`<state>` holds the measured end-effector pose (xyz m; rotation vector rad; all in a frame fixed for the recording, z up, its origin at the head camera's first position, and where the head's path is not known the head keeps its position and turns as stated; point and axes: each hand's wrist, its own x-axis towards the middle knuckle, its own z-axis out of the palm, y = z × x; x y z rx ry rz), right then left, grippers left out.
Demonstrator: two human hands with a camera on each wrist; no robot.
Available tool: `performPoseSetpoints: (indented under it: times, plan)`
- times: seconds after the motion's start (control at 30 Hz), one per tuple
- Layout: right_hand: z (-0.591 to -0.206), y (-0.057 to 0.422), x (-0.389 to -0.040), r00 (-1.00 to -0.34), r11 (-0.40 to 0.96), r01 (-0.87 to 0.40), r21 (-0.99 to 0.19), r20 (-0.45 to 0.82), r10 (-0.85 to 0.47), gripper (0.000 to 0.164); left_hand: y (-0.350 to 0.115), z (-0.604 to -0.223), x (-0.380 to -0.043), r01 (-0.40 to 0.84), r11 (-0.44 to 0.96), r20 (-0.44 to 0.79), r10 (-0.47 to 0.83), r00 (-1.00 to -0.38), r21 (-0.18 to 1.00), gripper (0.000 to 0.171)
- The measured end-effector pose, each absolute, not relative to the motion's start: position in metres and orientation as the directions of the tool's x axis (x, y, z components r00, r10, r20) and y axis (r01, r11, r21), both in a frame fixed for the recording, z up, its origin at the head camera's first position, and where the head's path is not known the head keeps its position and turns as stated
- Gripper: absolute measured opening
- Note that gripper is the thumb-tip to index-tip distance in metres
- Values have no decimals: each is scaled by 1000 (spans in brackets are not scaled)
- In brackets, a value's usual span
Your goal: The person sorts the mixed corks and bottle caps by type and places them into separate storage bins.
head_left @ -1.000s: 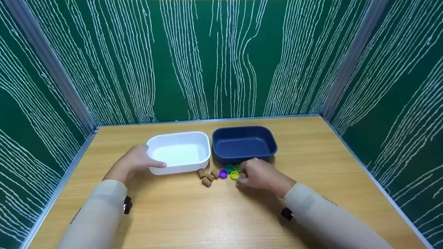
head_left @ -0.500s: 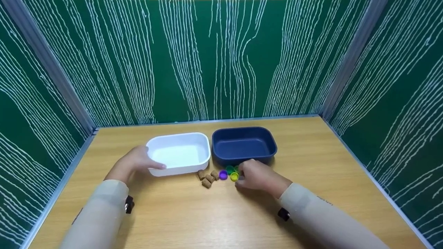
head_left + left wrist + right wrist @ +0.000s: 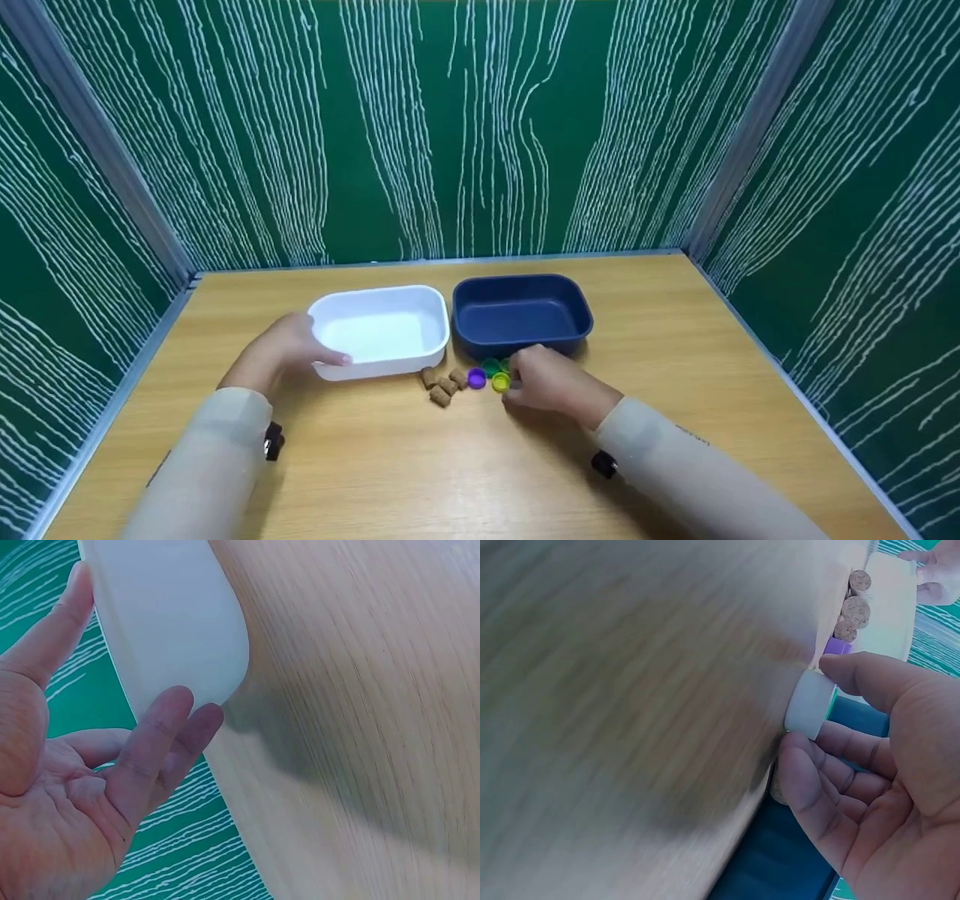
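My left hand [image 3: 289, 349] holds the left end of a white plastic box [image 3: 379, 367]; in the left wrist view, thumb and fingers lie on either side of its wall [image 3: 165, 622]. Right of it stands a dark blue box [image 3: 521, 346]. My right hand [image 3: 551, 381] is low at the blue box's front. In the right wrist view it pinches a pale bottle cap [image 3: 808, 703] between thumb and fingers. Beside it, in the head view, are a yellow cap [image 3: 500, 382], a green cap [image 3: 490, 367] and a purple cap [image 3: 477, 378]. The right fingers hide part of this group.
Several brown corks [image 3: 442, 386] lie in front of the white box, left of the caps. The wooden table [image 3: 420, 472] is bounded by green walls [image 3: 442, 150] with white wavy lines. The two boxes stand close side by side.
My right hand has shifted slightly left and closed in around the caps. The left hand still holds the white box. The whole head view has drifted a little.
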<state>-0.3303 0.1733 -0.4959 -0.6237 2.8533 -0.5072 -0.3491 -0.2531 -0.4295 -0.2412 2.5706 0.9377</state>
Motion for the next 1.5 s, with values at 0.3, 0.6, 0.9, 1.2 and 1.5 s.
performPoseSetpoints:
  times: [0.3, 0.6, 0.9, 1.2, 1.5]
  plan:
    - [-477, 174, -332, -906, 877, -309, -368, -166, -389, 19, -252, -426, -351, -280, 783, -418, -28, -908, 556, 135]
    - [-436, 178, -341, -898, 877, -298, -377, -200, -392, 6, -253, -425, -350, -274, 788, -417, -24, -908, 551, 137]
    - [-407, 191, -355, -906, 852, -369, -373, -63, -420, 8, -254, -426, -350, -225, 808, -391, 7, -920, 544, 132]
    - [-394, 193, -369, -925, 845, -314, -432, -60, -375, 20, -254, -428, -353, -242, 800, -399, -4, -917, 549, 132]
    - [-401, 198, -393, -962, 872, -214, -440, -61, -267, 33, -253, -425, -351, -246, 800, -405, -3, -914, 548, 129]
